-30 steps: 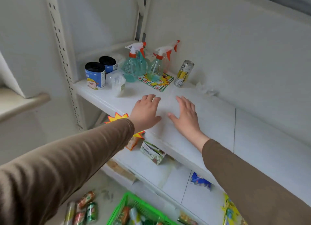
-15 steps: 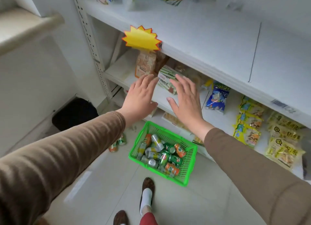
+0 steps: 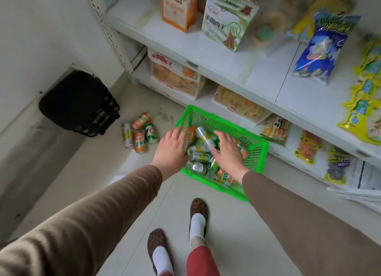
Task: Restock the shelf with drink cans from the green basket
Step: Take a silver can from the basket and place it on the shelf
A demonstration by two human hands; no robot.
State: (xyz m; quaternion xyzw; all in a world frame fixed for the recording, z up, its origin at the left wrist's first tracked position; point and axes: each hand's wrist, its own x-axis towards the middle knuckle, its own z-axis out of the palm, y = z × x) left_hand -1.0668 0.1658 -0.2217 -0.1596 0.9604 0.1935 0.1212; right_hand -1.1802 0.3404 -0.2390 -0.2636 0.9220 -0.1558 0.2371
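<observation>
Two hands, left point(image 3: 171, 150) and right point(image 3: 227, 152), reach palm-down with fingers spread and relaxed over cans point(image 3: 201, 155) in the green basket point(image 3: 257, 152) on the floor point(image 3: 226, 224), just beside the shelf point(image 3: 237, 69) edge.

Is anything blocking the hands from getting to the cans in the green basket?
No. The green basket is open on top, and the left hand and right hand are right over the cans, with nothing visible in between.

Brown sleeves point(image 3: 86, 224), red trousers point(image 3: 201, 261), seemingly leopard-print slippers point(image 3: 199, 208).
</observation>
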